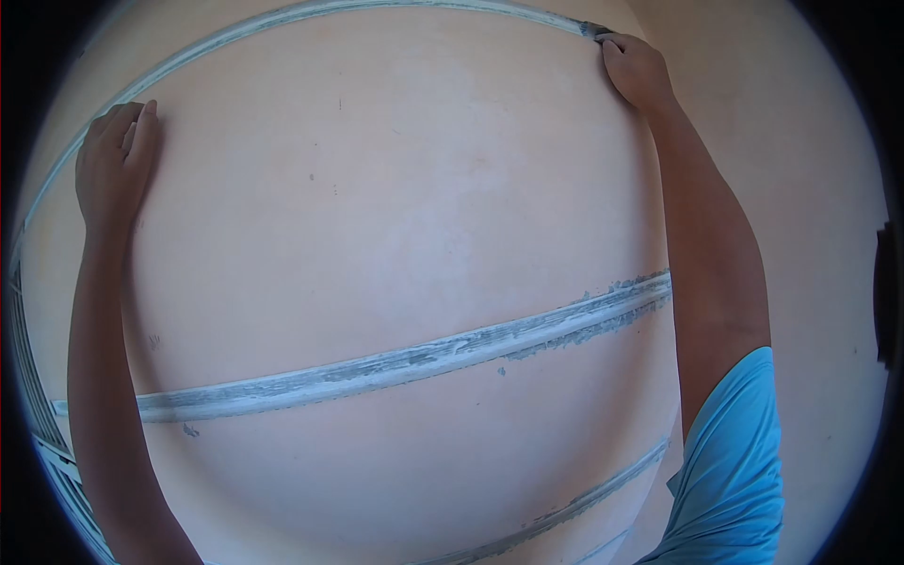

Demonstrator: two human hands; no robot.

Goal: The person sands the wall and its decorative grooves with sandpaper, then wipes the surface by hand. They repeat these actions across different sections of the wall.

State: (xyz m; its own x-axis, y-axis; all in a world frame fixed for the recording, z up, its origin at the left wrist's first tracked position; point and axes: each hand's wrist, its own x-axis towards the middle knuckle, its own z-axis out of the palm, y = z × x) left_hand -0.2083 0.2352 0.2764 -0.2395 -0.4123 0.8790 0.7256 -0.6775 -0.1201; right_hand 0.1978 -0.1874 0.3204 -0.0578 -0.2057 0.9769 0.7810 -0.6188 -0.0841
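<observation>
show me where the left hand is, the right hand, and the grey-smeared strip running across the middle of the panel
left hand (115,162), head view, on the back of the hand.
right hand (637,72), head view, on the knuckles at the upper strip's end.
grey-smeared strip (405,363), head view, on its middle stretch.

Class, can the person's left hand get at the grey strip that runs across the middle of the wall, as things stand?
Probably yes. The left hand rests on the wall beside the upper strip, and nothing lies between it and the middle strip lower down. The right hand is busy at the upper strip's end.
</observation>
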